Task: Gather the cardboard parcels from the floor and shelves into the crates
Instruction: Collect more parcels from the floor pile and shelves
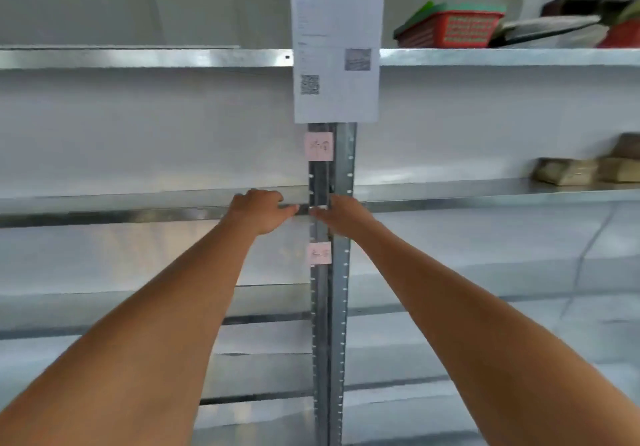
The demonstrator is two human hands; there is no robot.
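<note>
left hand (260, 211) and right hand (346, 213) at shelf edge (138, 215), parcels (585, 168) right

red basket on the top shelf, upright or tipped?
Upright: the red basket sits flat on the top shelf, open side up, green items inside.

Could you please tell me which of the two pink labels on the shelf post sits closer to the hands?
The lower pink label, just below the right hand; the upper pink label sits higher, under the white sheet.

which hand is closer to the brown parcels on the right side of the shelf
The right hand. It rests at the metal upright, on the parcels' side, though still well short of them. The left hand rests on the shelf edge left of the upright, farther away.
</note>
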